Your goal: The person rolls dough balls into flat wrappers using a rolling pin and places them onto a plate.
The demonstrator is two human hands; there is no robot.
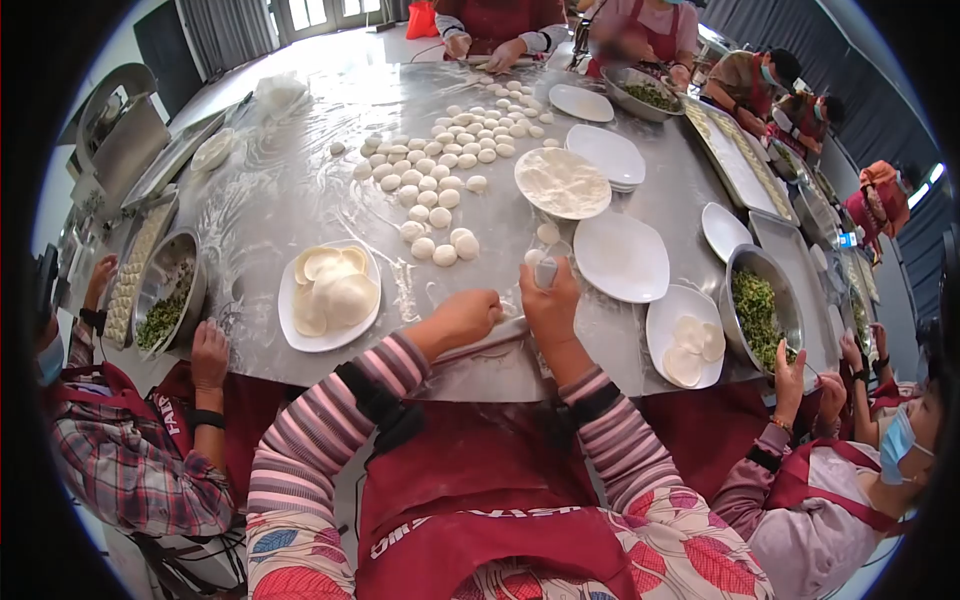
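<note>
My left hand [466,317] is closed in a fist over a pale rolling pin [487,342] that lies on the floured steel table [300,190] near its front edge. Just to the right, my right hand [551,303] pinches a small flat piece of dough [545,268] with the fingertips. The two hands are almost touching. A white plate of rolled round wrappers [331,291] sits to the left of my left hand. Several small dough balls [437,182] are spread over the table beyond my hands.
A plate of flour [562,183], empty white plates [621,258], a plate with wrappers [686,341] and a steel bowl of green filling [759,313] lie to the right. Another filling bowl [166,303] and trays are on the left. Other people sit on both sides and at the far end.
</note>
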